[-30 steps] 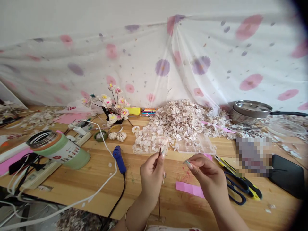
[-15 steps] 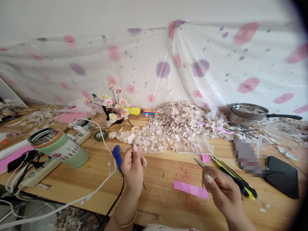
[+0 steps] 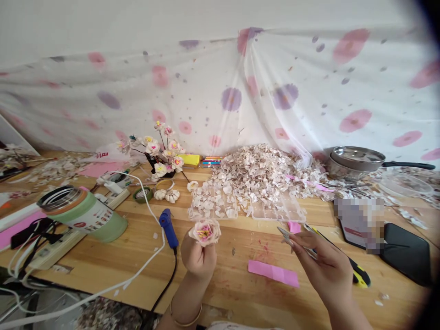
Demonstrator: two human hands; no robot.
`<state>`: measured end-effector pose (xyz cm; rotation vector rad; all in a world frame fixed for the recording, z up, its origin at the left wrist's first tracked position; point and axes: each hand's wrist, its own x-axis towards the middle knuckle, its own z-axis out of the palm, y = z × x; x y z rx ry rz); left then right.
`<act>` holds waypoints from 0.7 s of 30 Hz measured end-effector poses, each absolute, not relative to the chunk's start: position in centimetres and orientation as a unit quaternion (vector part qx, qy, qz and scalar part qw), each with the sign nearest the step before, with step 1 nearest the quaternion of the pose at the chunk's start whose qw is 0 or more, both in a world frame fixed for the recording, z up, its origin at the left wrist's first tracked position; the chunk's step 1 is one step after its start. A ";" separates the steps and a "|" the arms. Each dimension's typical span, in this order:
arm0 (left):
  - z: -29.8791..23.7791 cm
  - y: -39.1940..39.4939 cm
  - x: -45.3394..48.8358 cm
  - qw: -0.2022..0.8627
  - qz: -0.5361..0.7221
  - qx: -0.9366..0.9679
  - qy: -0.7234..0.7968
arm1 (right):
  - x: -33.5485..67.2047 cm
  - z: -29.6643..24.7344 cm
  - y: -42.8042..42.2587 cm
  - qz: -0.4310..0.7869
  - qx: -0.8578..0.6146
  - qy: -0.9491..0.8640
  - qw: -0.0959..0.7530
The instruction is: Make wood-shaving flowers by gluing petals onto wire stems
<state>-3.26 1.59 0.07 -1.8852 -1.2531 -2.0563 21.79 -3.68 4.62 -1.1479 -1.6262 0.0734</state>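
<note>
My left hand (image 3: 199,256) is closed low on an artificial flower (image 3: 205,231), its pale petals and pink-and-yellow centre facing up. The flower's stem is hidden in the fist. My right hand (image 3: 321,263) pinches a pointed metal tool (image 3: 284,232) near its tip; the fingers cover most of it, so I cannot tell whether it is scissors or tweezers. A pink paper strip (image 3: 273,273) lies on the table between the hands. Just beyond the right hand is a small pink paper piece (image 3: 294,227). A yellow-and-black utility knife (image 3: 360,275) lies partly under that hand.
A blue glue gun (image 3: 168,229) with its cord lies left of my left hand. Petals heap (image 3: 261,172) behind the compartment trays (image 3: 280,213). A green tumbler (image 3: 103,220) leans by a power strip (image 3: 51,252). A flower arrangement (image 3: 165,151), phone (image 3: 355,229) and pan (image 3: 357,158) stand around.
My left hand has lowered and turned, bringing the flower's centre into view facing up. My right fingers have moved forward and now close on the pointed tool near its tip.
</note>
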 end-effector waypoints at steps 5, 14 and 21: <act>-0.5 1.6 -3.2 0.074 -0.657 -0.644 -0.386 | 21.5 4.5 -4.6 0.112 -0.477 -0.613 0.620; -0.1 1.4 -3.3 0.099 -0.635 -0.675 -0.362 | 21.2 3.8 -2.5 0.114 -0.569 -0.680 0.448; 2.6 0.7 -2.5 0.079 -0.608 -0.704 -0.360 | 19.4 4.7 -2.3 0.221 -0.530 -0.749 0.330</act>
